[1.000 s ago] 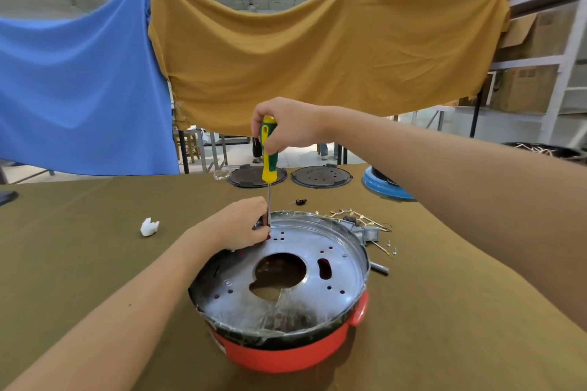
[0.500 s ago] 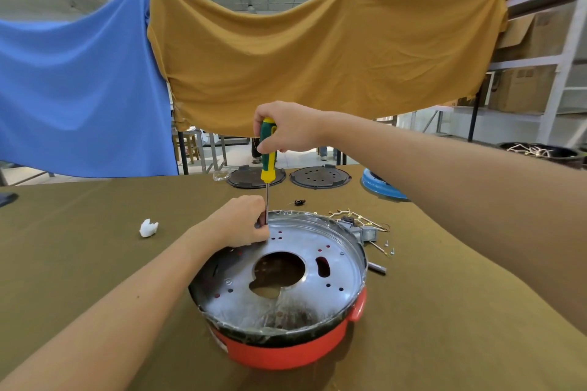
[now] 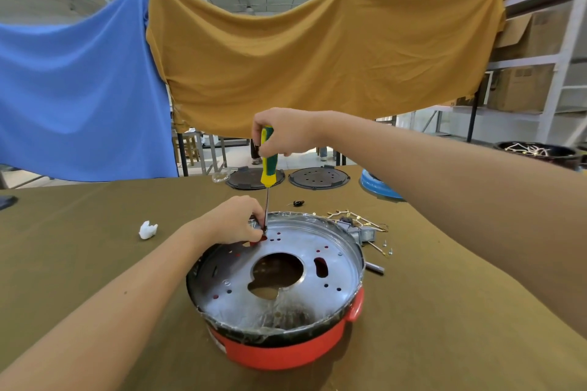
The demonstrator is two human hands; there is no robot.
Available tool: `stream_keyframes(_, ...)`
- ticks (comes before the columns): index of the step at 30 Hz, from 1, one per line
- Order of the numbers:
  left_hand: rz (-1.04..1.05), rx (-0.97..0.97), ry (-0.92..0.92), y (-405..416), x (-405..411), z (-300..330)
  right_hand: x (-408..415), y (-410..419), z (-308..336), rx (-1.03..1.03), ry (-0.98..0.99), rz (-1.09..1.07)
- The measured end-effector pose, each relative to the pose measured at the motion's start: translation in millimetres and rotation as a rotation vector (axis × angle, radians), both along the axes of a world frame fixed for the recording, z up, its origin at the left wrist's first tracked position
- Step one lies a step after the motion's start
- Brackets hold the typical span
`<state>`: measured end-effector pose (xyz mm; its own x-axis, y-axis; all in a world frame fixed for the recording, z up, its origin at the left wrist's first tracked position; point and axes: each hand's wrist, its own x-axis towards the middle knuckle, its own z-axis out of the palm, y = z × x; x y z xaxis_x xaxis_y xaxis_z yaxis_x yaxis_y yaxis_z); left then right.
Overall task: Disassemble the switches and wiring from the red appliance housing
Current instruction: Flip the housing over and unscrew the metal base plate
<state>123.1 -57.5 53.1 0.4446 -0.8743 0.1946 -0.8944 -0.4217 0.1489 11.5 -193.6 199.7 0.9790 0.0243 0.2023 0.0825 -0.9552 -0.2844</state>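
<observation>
Fingers, right hand point(image 3: 286, 132): curled round the top of the screwdriver point(image 3: 268, 162), which stands upright over the far-left rim of the red housing point(image 3: 286, 349).
Fingers, left hand point(image 3: 236, 220): bunched together at the screwdriver's tip, touching the metal plate; whether they pinch a screw or only steady the shaft, I cannot tell.
Red housing: sits on the desk point(image 3: 95, 232) in front of the person, with a silver perforated plate point(image 3: 333, 273) filling its top.
Plate: has a large centre opening and several small holes showing red or dark underneath; most of them appear to hold no screw.
Screwdriver tip: set down at the plate's far-left edge, hidden behind the left fingers.
Removed parts: a grey switch block with gold-coloured wires point(image 3: 359, 227) lies on the desk just beyond the housing's far-right rim, with a few loose screws point(image 3: 387, 249) beside it.
Done so far, as I judge it: at least one switch and some wiring are already out of the housing.
In hand: probably a fastener at the plate's far-left edge.
Left to do: likely freeing this fastener, lifting the plate, then clearing whatever remains below, which is not visible.
Beyond the housing: two dark round discs point(image 3: 319, 178) and a white crumpled scrap point(image 3: 147, 229) to its far left.
</observation>
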Motion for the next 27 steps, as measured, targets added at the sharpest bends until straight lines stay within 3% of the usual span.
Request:
stream_keyframes(3, -0.005, -0.007, 0.042, 1, 1, -1, -3, 1, 6, 0.096, 0.085, 0.041)
stream_keyframes(6, -0.011, -0.026, 0.063, 0, 3, -3, 0, 1, 7, -0.079, 0.132, -0.084)
stream_keyframes(9, -0.011, -0.052, 0.073, 0, 5, -3, 4, -2, 5, -0.212, 0.051, -0.111)
stream_keyframes(18, 0.019, 0.059, -0.114, 0, 1, -7, -1, 1, -1, 0.064, -0.081, 0.11)
stream_keyframes(25, 0.041, 0.051, -0.133, -3, -5, -2, -8, -4, -8, 0.226, -0.124, 0.076)
stream_keyframes(27, 0.065, 0.067, -0.135, -5, -8, 2, -8, -7, -10, 0.164, -0.091, 0.018)
